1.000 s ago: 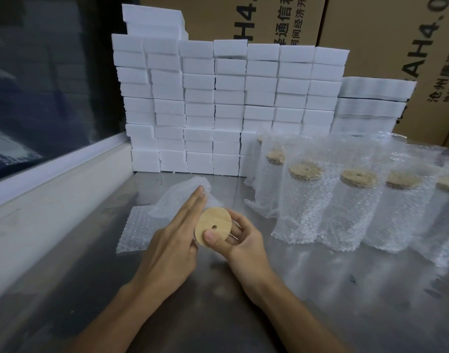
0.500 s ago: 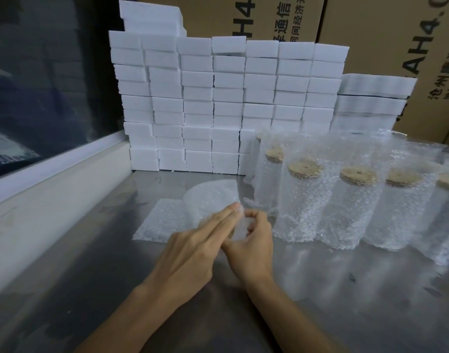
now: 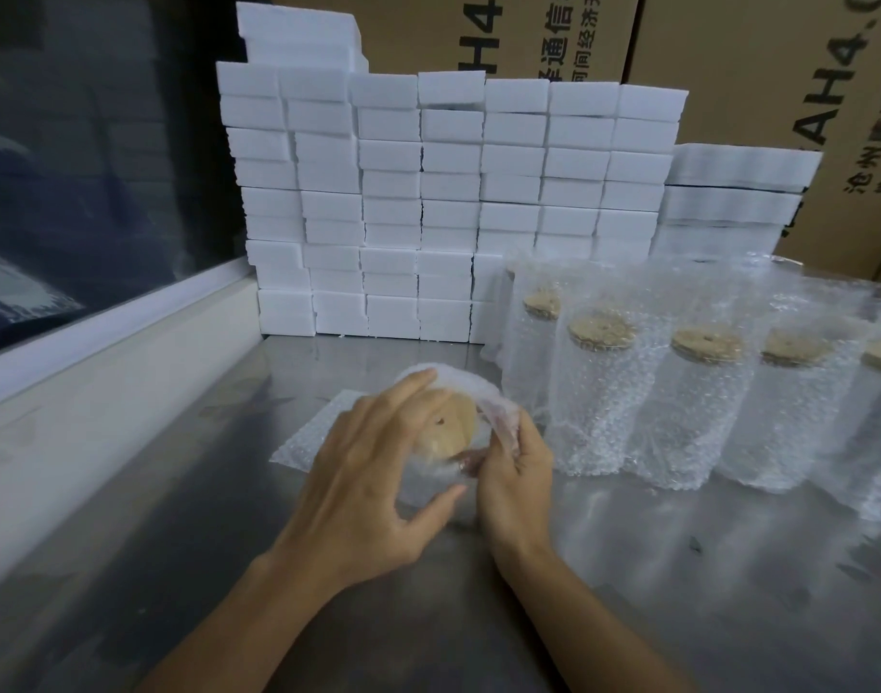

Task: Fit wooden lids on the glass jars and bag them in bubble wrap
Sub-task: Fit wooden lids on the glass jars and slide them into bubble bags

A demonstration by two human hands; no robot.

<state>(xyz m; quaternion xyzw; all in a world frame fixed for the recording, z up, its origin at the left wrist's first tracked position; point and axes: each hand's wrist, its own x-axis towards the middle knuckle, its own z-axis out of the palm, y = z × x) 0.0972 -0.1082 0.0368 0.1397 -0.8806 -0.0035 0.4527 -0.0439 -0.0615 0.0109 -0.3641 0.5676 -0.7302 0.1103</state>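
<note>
Centre of frame: round pale wooden lid with a small centre hole (image 3: 451, 426) sits inside a clear bubble-wrap bag (image 3: 458, 392), held just above the grey metal tabletop (image 3: 678, 567). Left hand (image 3: 373, 482) cups the near side, fingers (image 3: 408, 392) spread and curled over the bag, thumb under. Right hand (image 3: 516, 472) pinches the bag's right edge, fingers clamped on the film. Whether a glass jar sits under the lid: cannot tell, blurred.

Step, as I judge it: seating the piece in the bag. Do it well: keep the mouth held wide with the right hand, push square with the left, don't snag film on the lid rim.

Row of wrapped lidded jars (image 3: 603, 392) stands upright at right. Spare flat bubble-wrap sheet (image 3: 308, 437) lies left of the hands.
</note>
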